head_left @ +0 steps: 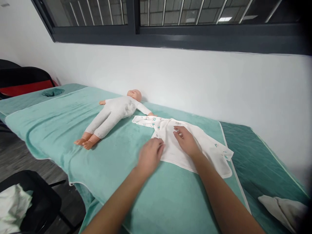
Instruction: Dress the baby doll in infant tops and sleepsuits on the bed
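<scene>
A white baby shirt [179, 152] with small green and orange prints lies spread on the green sheet, its sleeves out to both sides. At its near left edge is my left hand [150, 155], the fingers curled together against the cloth; the fingertips are partly hidden. Over the middle of the shirt, just below the neck label, my right hand [186, 140] has its thumb and fingers apart, with nothing seen between them. To the left of the shirt a baby doll [117, 109] in a white body lies on its back, one hand close to the shirt's sleeve.
The green sheet [117, 182] covers a massage bed along a white wall, under a barred window. A black chair [41, 204] with crumpled cloth stands at lower left. Red and black chairs [26, 81] are at far left. A greyish cloth [285, 209] lies at lower right.
</scene>
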Demonstrator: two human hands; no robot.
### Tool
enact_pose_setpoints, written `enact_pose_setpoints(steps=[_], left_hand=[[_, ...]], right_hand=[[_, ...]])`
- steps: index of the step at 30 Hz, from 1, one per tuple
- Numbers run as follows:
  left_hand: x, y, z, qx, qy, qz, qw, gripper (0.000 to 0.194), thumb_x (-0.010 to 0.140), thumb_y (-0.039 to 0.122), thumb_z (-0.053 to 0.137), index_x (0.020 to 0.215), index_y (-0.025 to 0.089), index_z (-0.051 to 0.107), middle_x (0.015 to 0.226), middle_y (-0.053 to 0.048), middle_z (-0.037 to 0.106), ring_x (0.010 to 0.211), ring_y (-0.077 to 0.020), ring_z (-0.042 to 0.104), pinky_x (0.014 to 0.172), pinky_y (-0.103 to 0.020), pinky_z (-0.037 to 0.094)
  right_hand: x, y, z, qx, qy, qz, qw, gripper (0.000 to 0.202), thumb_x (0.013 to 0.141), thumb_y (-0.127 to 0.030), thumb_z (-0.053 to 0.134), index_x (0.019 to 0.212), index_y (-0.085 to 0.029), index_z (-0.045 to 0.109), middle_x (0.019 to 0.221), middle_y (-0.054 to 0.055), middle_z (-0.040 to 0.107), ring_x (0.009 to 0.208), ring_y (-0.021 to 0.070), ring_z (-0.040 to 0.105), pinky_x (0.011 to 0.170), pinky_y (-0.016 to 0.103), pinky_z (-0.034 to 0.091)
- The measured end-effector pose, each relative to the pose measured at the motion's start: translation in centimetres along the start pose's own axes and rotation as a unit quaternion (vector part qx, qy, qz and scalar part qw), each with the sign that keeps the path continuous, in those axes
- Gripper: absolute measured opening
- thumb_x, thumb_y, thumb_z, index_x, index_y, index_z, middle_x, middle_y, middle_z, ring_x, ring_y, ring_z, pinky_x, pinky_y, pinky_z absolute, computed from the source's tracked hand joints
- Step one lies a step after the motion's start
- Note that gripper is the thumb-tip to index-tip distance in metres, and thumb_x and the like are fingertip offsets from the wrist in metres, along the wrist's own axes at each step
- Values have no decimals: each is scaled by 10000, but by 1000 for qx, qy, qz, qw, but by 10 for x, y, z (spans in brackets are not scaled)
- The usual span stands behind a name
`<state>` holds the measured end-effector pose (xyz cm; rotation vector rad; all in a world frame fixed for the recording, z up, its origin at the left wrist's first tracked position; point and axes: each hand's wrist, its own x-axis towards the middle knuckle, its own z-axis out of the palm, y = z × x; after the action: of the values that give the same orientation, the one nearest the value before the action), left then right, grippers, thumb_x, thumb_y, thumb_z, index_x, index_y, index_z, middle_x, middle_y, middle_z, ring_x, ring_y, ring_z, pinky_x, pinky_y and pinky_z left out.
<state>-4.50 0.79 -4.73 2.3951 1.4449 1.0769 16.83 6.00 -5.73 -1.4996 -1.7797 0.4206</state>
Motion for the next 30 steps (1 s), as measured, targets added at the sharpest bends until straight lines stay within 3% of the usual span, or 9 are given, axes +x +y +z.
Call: enact_pose_setpoints(steps=[2, 4, 9, 14, 17, 19, 23, 26, 30], left_hand=[[-8, 15, 4, 48, -52, 90, 993, 183, 964, 219, 460, 1120, 234, 555, 1073, -55, 680, 991, -232, 615, 841, -386, 444], [-12, 24, 4, 70, -90, 137, 984, 238, 954, 219, 484, 1186, 233, 538, 1119, -58, 671, 1050, -247, 592, 883, -413, 428], [-10, 27, 0, 59, -116, 114, 985, 331, 906, 318, 584, 1221, 236, 523, 1176, -60, 638, 1111, -258, 552, 916, -427, 417], [-7, 28, 1, 85, -111, 64, 988, 200, 894, 364, 586, 1024, 215, 554, 1032, -53, 639, 996, -248, 567, 852, -431, 436], [-8, 27, 3, 116, -88, 47, 988, 168, 894, 376, 580, 955, 220, 566, 985, -61, 634, 956, -252, 570, 820, -433, 444], [-10, 25, 5, 140, -78, 45, 986, 117, 917, 332, 539, 933, 223, 580, 970, -71, 635, 942, -256, 575, 796, -427, 452], [-13, 19, 9, 142, -68, 71, 985, 170, 969, 257, 432, 954, 214, 596, 931, -71, 653, 879, -235, 601, 773, -406, 478], [-14, 15, 9, 104, -47, 80, 990, 200, 990, 264, 401, 983, 211, 594, 894, -62, 661, 809, -204, 621, 731, -366, 496], [-13, 13, 4, 7, -18, 57, 998, 212, 991, 218, 389, 1133, 226, 547, 999, -62, 669, 859, -180, 645, 727, -320, 512]], right_hand=[[-1, -5, -1, 45, -7, 19, 999, 420, 948, -459, 404, 1266, -235, 561, 1184, 72, 656, 965, 194, 645, 902, 361, 513], [-3, -9, -1, 54, -27, 24, 998, 426, 939, -487, 426, 1246, -230, 571, 1097, 60, 678, 927, 190, 648, 892, 348, 507], [1, -24, 0, -39, -67, 57, 995, 527, 913, -614, 425, 1290, -258, 518, 1084, 43, 689, 916, 204, 658, 855, 348, 490], [35, -45, 15, -205, -113, 128, 964, 679, 835, -741, 428, 1146, -157, 579, 1056, 165, 694, 994, 342, 657, 827, 440, 480], [52, -48, 24, -227, -104, 151, 957, 637, 805, -662, 542, 1158, -131, 566, 1087, 215, 679, 1035, 379, 640, 834, 465, 474], [55, -42, 26, -213, -85, 158, 961, 523, 847, -567, 517, 1145, -141, 569, 1089, 218, 675, 1034, 368, 640, 824, 459, 471], [54, -21, 22, -154, -60, 163, 973, 301, 878, -410, 429, 960, -197, 625, 1004, 147, 699, 957, 305, 648, 772, 387, 465], [56, -6, 18, -92, -41, 174, 980, 273, 856, -367, 409, 841, -214, 634, 889, 105, 708, 868, 263, 644, 712, 337, 459], [60, 6, 18, 4, -10, 203, 979, 334, 820, -315, 417, 1034, -192, 642, 872, 87, 721, 771, 233, 656, 657, 314, 477]])
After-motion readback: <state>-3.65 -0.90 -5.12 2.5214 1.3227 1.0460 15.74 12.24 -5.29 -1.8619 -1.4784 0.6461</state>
